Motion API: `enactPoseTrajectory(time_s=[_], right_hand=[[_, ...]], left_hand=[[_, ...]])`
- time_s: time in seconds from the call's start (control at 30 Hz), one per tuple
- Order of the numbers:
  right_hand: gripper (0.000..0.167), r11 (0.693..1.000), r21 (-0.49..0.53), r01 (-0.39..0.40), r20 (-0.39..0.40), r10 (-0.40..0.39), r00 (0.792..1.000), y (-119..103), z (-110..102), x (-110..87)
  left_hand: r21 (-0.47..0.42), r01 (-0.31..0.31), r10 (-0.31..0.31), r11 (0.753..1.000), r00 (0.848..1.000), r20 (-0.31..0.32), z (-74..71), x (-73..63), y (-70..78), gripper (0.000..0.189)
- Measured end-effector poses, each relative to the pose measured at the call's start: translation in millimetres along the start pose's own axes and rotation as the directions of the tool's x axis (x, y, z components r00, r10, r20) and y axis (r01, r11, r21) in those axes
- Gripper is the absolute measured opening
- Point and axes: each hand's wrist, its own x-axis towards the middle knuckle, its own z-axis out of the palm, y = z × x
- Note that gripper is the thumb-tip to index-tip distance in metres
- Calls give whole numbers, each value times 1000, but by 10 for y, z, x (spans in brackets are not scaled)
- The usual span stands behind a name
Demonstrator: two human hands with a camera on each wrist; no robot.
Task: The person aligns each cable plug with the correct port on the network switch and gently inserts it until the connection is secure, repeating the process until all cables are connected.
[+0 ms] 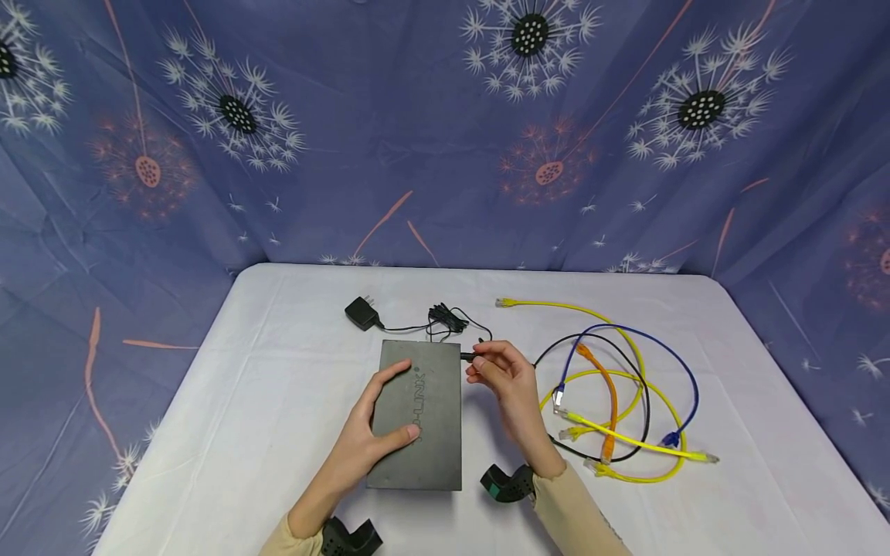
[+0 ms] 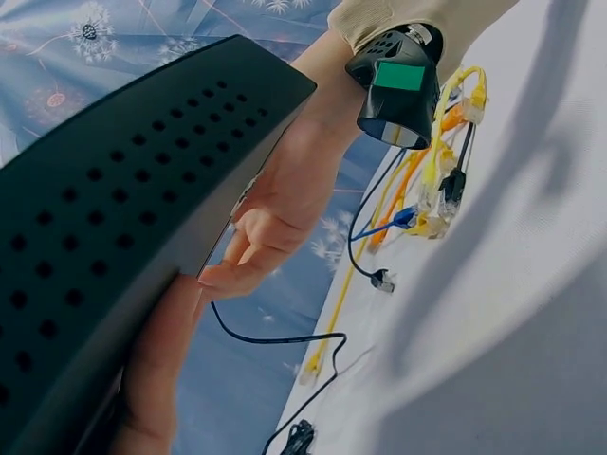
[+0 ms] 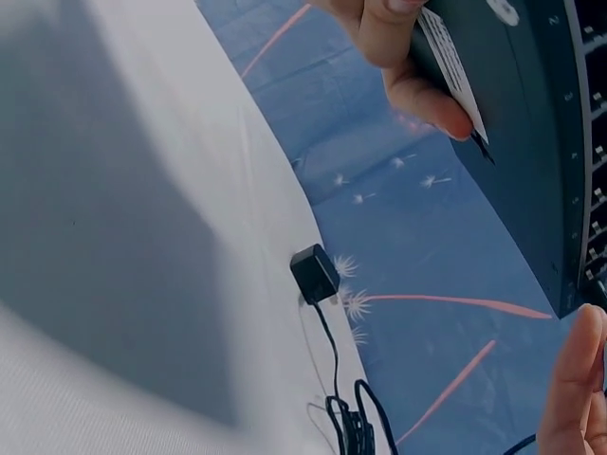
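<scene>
A dark grey network switch (image 1: 439, 413) marked TP-LINK is held up over the white table, its printed top facing the head camera. My left hand (image 1: 361, 440) grips it from the left, thumb and a finger lying over the top face. Vent holes cover one side of the switch (image 2: 133, 180) in the left wrist view, and a row of ports (image 3: 596, 152) shows in the right wrist view. At the port side, near the far corner, my right hand (image 1: 511, 386) pinches a thin black power plug (image 1: 468, 356), its tip right at the switch's edge.
The plug's cord runs to a tied bundle (image 1: 446, 318) and a black power adapter (image 1: 361, 313) behind the switch. To the right lie tangled network cables: yellow (image 1: 643, 355), blue (image 1: 688, 371), orange (image 1: 614, 401) and black (image 1: 647, 405). A patterned blue curtain (image 1: 389, 139) hangs behind the table.
</scene>
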Motion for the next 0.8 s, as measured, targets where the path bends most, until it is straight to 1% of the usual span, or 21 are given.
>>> enactPoseTrajectory(time_s=[0.2,0.4,0.63,0.8], right_hand=[[23,1000,6,8,-19,-7,1000,8,-35,11],[23,1000,-3,11,-25,-12,1000,15,-77,28],[22,1000,-29,-12,-49,11,999,30,-147,85],[26,999,-45,-27,-61,25,998,50,-220,151]], left_hand=[[-10,3,-3,1000,1000,-19,-12,-5,-10,75],[-26,5,-5,1000,1000,-23,-21,-11,-17,76],[-16,-4,4,1000,999,-35,-26,-12,-31,75],[-9,-14,14,1000,999,-36,-33,-14,-47,74]])
